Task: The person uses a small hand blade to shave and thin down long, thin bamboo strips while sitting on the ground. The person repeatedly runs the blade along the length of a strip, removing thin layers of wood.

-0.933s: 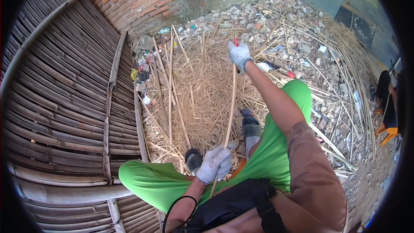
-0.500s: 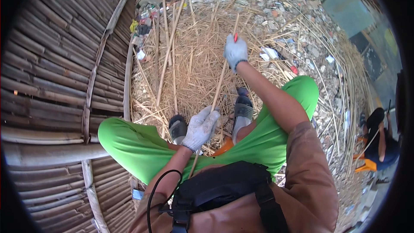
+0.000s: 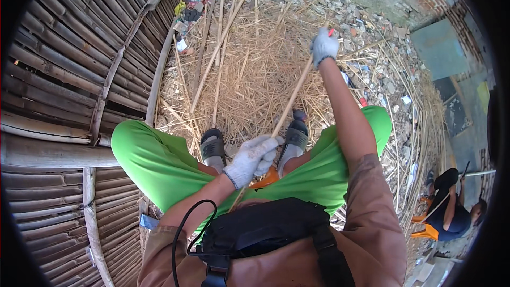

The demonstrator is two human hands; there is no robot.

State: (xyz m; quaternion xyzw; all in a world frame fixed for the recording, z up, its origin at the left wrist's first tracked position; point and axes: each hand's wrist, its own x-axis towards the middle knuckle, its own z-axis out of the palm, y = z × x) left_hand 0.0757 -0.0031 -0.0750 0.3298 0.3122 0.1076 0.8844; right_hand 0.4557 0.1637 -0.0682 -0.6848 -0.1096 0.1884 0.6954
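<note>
A long pale bamboo strip (image 3: pixel 293 97) slants from beside my waist, between my feet, to the far right. My left hand (image 3: pixel 252 159), in a whitish knit glove, is closed around its lower part. My right hand (image 3: pixel 324 48), also gloved, is a fist at the strip's far part, with the arm stretched out. A small red tool (image 3: pixel 331 32) pokes out of that fist; the rest of it is hidden, so its kind does not show. The strip's tip shows just past the fist.
Bamboo shavings (image 3: pixel 255 74) cover the ground around my sandals. Several bamboo poles (image 3: pixel 220 48) lie ahead to the left, by a bamboo slat wall (image 3: pixel 69 74). Rubble and long strips (image 3: pixel 409 127) lie at right, where another person (image 3: pixel 451 207) sits on an orange stool (image 3: pixel 426 231).
My right hand has moved farther out and to the right along with the strip, which now leans more to the right. My left hand keeps its hold. The view has shifted slightly.
</note>
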